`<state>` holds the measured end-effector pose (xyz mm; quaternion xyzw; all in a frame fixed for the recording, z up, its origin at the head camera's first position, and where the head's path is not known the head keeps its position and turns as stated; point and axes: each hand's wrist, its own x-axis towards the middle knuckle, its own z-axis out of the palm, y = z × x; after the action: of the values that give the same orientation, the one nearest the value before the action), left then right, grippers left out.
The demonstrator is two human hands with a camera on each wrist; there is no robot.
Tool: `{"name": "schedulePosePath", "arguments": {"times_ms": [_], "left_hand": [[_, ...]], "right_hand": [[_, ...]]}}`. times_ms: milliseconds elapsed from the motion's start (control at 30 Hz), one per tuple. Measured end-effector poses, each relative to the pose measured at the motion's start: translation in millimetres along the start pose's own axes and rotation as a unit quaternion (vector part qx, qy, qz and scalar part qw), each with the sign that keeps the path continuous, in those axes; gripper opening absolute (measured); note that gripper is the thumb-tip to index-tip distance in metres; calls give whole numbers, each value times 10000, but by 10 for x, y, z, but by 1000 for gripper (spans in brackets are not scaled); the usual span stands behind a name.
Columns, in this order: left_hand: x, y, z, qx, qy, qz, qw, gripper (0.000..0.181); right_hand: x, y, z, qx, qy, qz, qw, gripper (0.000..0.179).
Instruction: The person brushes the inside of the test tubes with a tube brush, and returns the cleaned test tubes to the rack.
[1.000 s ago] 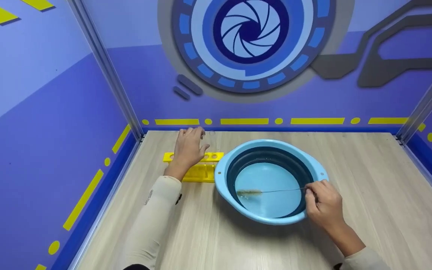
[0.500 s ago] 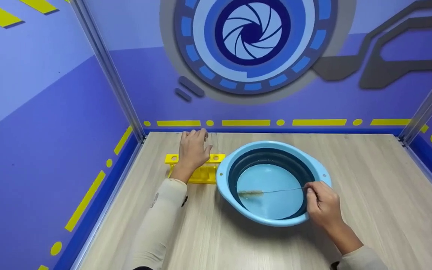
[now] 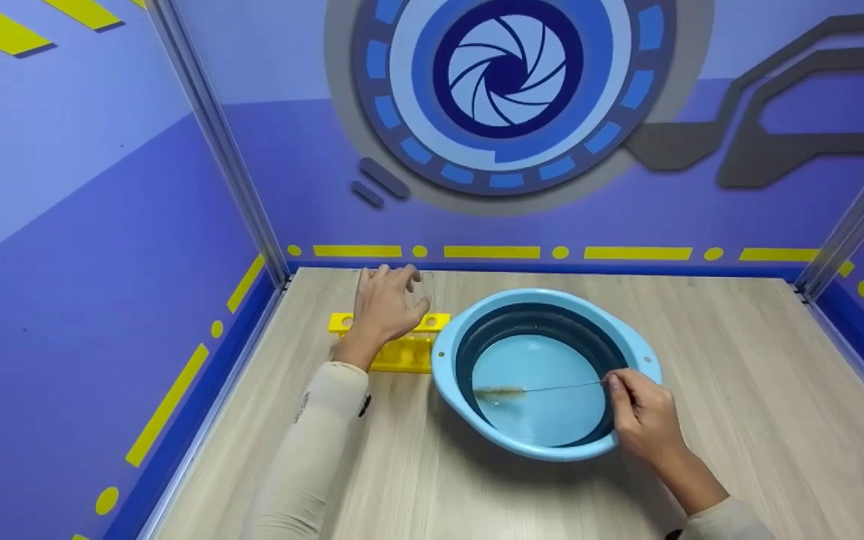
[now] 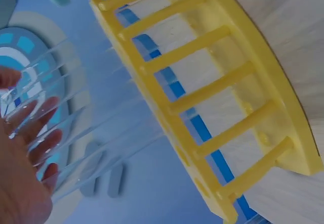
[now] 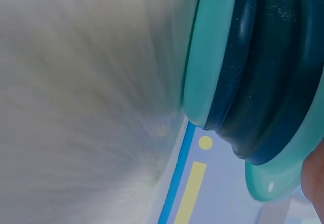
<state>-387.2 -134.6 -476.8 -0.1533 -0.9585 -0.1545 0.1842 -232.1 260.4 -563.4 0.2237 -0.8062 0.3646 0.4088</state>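
Observation:
My left hand point(image 3: 391, 304) reaches over a yellow test tube rack point(image 3: 406, 361), its fingers curled round a clear test tube point(image 3: 429, 291). The left wrist view shows several clear tubes point(image 4: 111, 145) standing in the rack point(image 4: 212, 90), with fingertips point(image 4: 53, 138) visible among and through them. How many tubes the hand grips is unclear. My right hand point(image 3: 648, 416) pinches the thin wire handle of a test tube brush point(image 3: 501, 393) above a light blue basin point(image 3: 443, 379). The bristle end lies low inside the basin. In the right wrist view, only a bit of the hand point(image 5: 315, 178) shows.
The basin stands close against the rack's right end. Both rest on a wood-grain table point(image 3: 762, 405). A purple-blue back wall point(image 3: 289, 180) and a left side panel point(image 3: 64, 300) enclose it, with metal corner posts point(image 3: 214, 120).
The view has shifted slightly. My left hand stays over the rack, with a little more gap between thumb and index finger. My right hand still holds the brush in the basin, nearly unmoved.

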Motion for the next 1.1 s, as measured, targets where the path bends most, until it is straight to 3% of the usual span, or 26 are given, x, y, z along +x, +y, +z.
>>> {"name": "schedulePosePath", "arguments": {"times_ms": [167, 400, 533, 633, 700, 800, 933, 1000, 1100], "left_hand": [[50, 96, -26, 169, -264, -231, 9992, 52], [151, 199, -8, 35, -183, -555, 9983, 38], [183, 217, -1, -202, -154, -713, 9971, 35], [192, 235, 2, -385, -214, -911, 9949, 34], [196, 248, 5, -521, -250, -1041, 9929, 32], [195, 260, 0, -634, -262, -1238, 9899, 29], [173, 255, -17, -766, -134, -1307, 9884, 31], [155, 245, -22, -801, -35, -1214, 9894, 33], [115, 221, -27, -823, 116, -1065, 9908, 34]], "right_hand": [[18, 7, -39, 103, -100, 139, 9998, 19], [38, 18, -87, 136, -144, 123, 9997, 21], [85, 2, -130, -169, -269, 73, 9995, 17], [127, -31, -198, -517, -515, -131, 9972, 15], [157, -75, -272, -654, -880, -60, 9940, 15], [209, -145, -393, -679, -1707, 362, 9823, 13], [267, -214, -525, -832, -2787, 955, 9520, 10], [277, -245, -569, -899, -3119, 992, 9406, 10], [264, -276, -595, -987, -3337, 818, 9339, 12]]}}
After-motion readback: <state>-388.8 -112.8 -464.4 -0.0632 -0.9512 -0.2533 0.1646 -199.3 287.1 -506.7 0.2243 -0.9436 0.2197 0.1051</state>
